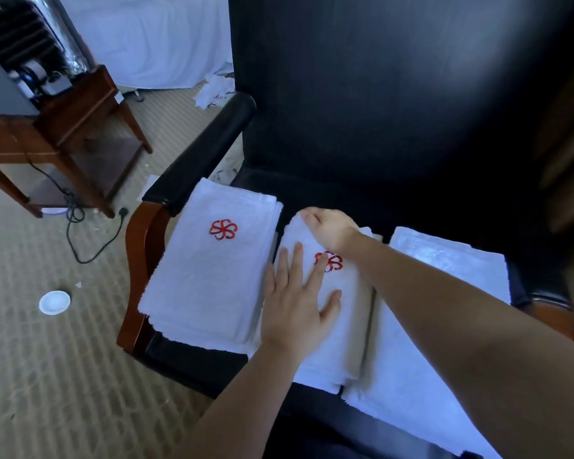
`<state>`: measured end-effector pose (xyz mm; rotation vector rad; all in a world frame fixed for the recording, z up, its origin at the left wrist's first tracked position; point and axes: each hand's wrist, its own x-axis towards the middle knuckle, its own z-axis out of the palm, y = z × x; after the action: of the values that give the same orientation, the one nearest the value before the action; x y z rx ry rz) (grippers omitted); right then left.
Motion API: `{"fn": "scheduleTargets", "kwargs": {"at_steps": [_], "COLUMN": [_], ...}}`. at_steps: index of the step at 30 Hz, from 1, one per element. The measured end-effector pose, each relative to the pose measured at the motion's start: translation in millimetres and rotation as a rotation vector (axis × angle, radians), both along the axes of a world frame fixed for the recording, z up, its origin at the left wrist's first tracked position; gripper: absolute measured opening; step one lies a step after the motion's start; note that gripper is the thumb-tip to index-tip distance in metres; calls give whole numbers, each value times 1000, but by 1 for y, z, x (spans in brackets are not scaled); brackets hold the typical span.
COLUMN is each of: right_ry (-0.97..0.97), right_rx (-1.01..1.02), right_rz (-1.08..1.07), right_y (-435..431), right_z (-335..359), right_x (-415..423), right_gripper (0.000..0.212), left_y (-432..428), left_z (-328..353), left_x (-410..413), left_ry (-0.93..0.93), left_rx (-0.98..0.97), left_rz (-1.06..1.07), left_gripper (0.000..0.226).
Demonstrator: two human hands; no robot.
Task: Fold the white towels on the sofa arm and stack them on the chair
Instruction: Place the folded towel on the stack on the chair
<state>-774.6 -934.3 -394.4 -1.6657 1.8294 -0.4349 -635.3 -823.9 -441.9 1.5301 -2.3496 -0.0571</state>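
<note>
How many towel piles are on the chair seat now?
3: left pile by the armrest, middle pile under left hand and right hand, right pile beside it. Layers inside each are hidden.

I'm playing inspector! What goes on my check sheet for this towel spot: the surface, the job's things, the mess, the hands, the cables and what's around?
Surface: black chair seat, mostly covered by towels.
Job's things: left towel stack, red logo up; middle towel, red logo up; right towel pile, no logo showing.
Clutter: white round lid on the carpet; crumpled white cloths on the floor.
Hands: left hand flat on the middle towel; right hand at its far end, grip unclear.
Cables: black cable trailing over the carpet.
Surroundings: wooden side table; white bed.
</note>
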Motion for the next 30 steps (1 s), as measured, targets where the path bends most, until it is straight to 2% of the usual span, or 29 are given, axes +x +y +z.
{"fn": "scheduleTargets", "kwargs": {"at_steps": [4,6,9,12,16,24,30], "right_ry": [-70,-37,4,2,33,150,210], "right_rx": [-88,-162,-226,-309,-344,-524,-581], "right_rz": [-51,-70,-61,-72,-65,-49,-1], "right_y": [19,36,67,98,142,225,277], "right_z": [24,36,51,64,87,140,170], "right_x": [-12,-20,-29,-31,-20,16,35], "right_gripper": [40,41,42,35,31,28,24], "left_y": [2,4,9,27,61,134,192], "left_z": [21,37,65,93,130,185,220], "left_x": [0,3,13,26,50,96,119], "left_ry": [-73,-145,-244,-275,-261,-100,-40], "left_rx": [149,250,282,249,185,90,1], "left_rz": [-40,-55,-105,-109,-92,11,69], "left_gripper": [74,86,93,88,66,55,52]}}
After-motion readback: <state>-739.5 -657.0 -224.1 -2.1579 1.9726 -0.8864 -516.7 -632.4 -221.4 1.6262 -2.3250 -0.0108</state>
